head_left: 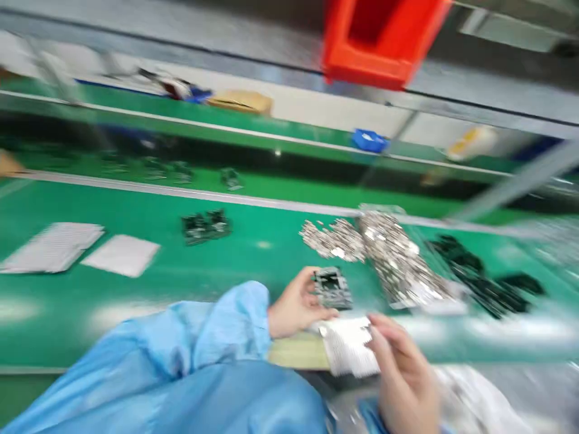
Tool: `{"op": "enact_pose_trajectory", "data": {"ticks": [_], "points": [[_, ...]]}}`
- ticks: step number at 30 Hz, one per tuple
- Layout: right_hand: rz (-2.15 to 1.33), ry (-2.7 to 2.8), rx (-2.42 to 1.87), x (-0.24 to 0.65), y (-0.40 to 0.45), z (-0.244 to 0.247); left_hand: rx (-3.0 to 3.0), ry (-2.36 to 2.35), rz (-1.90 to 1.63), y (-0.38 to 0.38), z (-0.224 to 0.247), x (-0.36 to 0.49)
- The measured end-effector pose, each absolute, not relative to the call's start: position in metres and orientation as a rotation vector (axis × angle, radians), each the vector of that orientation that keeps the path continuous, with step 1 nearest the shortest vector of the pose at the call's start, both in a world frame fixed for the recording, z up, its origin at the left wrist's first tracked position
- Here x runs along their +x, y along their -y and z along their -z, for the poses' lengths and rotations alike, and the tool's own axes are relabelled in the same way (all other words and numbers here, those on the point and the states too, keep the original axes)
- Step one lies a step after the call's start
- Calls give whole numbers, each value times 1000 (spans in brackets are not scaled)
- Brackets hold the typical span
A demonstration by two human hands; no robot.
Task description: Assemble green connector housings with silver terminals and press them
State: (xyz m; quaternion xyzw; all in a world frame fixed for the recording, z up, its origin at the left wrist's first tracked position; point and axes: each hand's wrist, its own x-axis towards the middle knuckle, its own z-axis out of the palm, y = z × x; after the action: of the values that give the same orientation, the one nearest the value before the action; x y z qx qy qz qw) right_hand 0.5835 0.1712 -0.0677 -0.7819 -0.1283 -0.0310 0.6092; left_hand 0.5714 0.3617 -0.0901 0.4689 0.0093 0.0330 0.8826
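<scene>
gripping a dark board (332, 288) in the curled fingers (316, 312) of the left hand (294, 304), with a blue sleeve (230, 322) running back from the wrist, and pinching a white sheet (348, 346) in the closed fingers (380, 337) of the right hand (404, 380), just beside the board. lying ahead on a green belt (257, 271), all somewhat blurred, are silver parts (393, 259) heaping up in two piles, black parts (479, 280) spreading further right, and more dark boards (205, 226) and white sheets (122, 255) sitting left.

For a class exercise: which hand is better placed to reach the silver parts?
Probably left: the left hand, holding a dark board, sits nearer the silver parts than the right hand, holding a white sheet.
</scene>
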Motion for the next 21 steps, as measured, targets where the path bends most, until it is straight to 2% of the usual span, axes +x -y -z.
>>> {"op": "enact_pose_trajectory", "data": {"ticks": [4,21], "points": [[273,214,-1823,558,-193,68,998,92,-62,-355,94,564],[377,296,-1955,549,-217,87,1357,152,-97,-353,102,539]]}}
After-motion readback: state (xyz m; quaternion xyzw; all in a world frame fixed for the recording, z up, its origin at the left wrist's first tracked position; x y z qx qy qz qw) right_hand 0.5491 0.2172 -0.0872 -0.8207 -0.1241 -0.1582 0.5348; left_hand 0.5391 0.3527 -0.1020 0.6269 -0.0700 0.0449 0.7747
